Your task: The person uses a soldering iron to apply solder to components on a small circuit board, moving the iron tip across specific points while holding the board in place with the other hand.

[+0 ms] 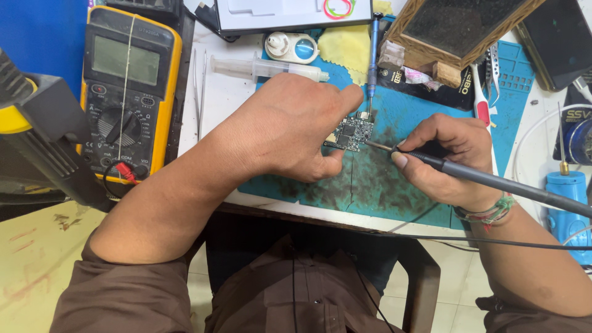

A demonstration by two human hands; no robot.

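A small dark circuit board [350, 133] lies on a stained teal work mat [394, 179]. My left hand [290, 126] pinches the board between thumb and forefinger, steadying it. My right hand [447, 157] grips a black pen-shaped soldering iron [493, 180], its metal tip touching the board's right edge. The iron's cable runs off to the right.
A yellow multimeter [128, 86] stands at the left, tweezers [198, 86] and a syringe [265, 66] beside it. A blue precision screwdriver [372, 52], a yellow cloth [348, 46], a wooden-framed block [456, 28] and a blue bottle [566, 197] surround the mat. A black and yellow tool [43, 135] juts in at the near left.
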